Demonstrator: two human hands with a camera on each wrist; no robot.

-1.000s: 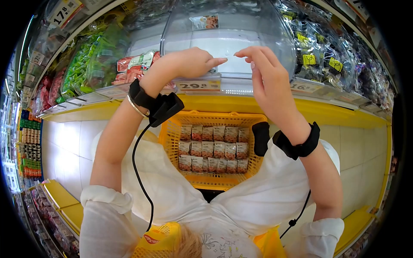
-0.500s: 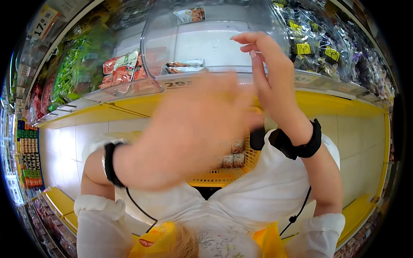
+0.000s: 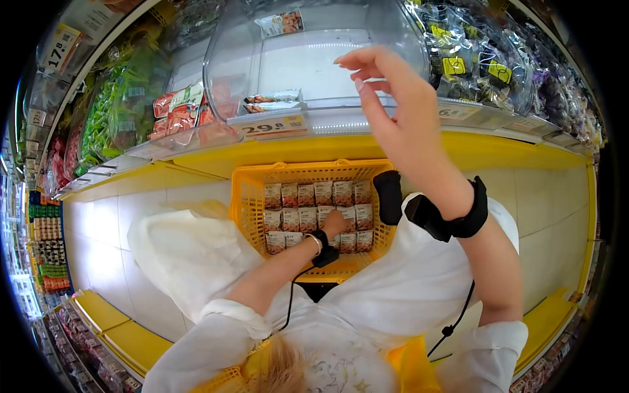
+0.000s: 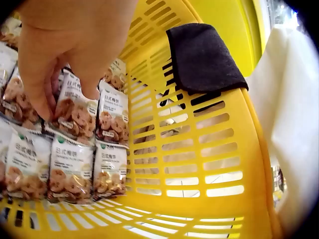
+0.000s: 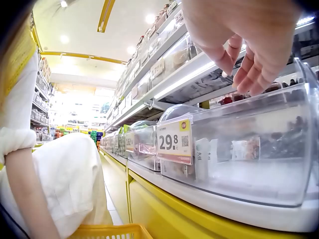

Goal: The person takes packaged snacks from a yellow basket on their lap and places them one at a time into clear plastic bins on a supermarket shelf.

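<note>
We have one snack packet in the yellow basket, right of centre among similar packets, pinched between thumb and fingers of the left hand. That hand was up by the clear bin a second ago, now it's down in the basket; we read this as work shifting from bin to basket. Left arm reaches in from near left. Right hand hangs above the bin, fingers loosely bent, grasping nothing.

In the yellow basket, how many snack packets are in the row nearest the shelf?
6: the snack packets sit side by side from left to right across the basket. The left hand covers none; others may hide underneath.
</note>
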